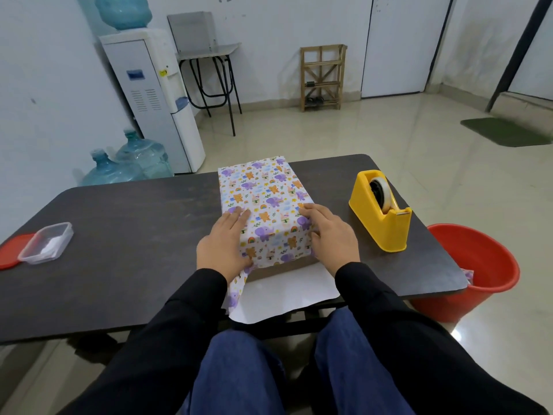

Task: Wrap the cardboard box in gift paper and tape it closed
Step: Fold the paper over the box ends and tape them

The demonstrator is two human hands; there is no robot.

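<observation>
Head view: gift paper (266, 199) printed with cartoon animals covers the top of the cardboard box (284, 267), which sits at the centre of the dark table (119, 235). The left hand (223, 244) lies flat on the near-left corner, fingers straight, pressing the paper down. The right hand (329, 235) lies flat on the near-right corner, gripping nothing. The paper's white underside extends over the near table edge. A yellow tape dispenser (380, 217) stands apart to the right.

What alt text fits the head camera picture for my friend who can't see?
A left hand and right hand press animal-print gift paper down over a box on a dark table. A yellow tape dispenser stands to the right.
</observation>
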